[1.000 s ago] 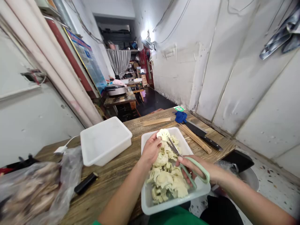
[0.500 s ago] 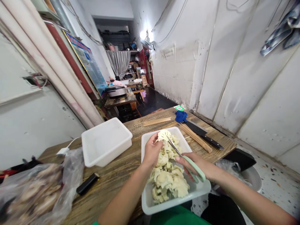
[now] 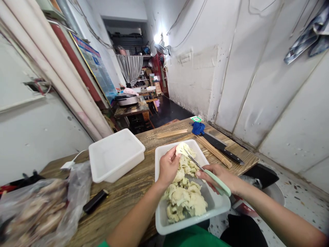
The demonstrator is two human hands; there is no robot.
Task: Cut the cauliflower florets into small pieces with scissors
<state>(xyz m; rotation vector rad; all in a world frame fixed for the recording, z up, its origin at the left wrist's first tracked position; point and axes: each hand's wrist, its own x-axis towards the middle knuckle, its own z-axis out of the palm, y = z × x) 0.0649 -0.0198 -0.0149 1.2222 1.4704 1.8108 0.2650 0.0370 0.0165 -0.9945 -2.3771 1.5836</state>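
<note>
My left hand (image 3: pixel 168 165) pinches a pale cauliflower floret (image 3: pixel 182 148) above the far end of a white tray (image 3: pixel 218 206). In my right hand (image 3: pixel 218 176) is a pair of scissors (image 3: pixel 214 180) with light green handles, gripped with the fingers around them. The metal blades point up and left, their tips at the floret; whether they are cutting into it I cannot tell. More cauliflower pieces (image 3: pixel 189 199) lie in the tray under both hands, the larger ones at the near end. My fingers partly hide the floret's lower side.
Left of the tray stands a white plastic box (image 3: pixel 117 154). Wooden skewers (image 3: pixel 214 151), a black-handled cleaver (image 3: pixel 223 147) and a blue cloth (image 3: pixel 198 128) lie at the right. A plastic bag (image 3: pixel 43 212) and a black-handled object (image 3: pixel 95 201) are at the left.
The floret and my left fingers have shifted slightly right. My right hand has moved a little right, and the scissor handles, spread before, now look closer together.
</note>
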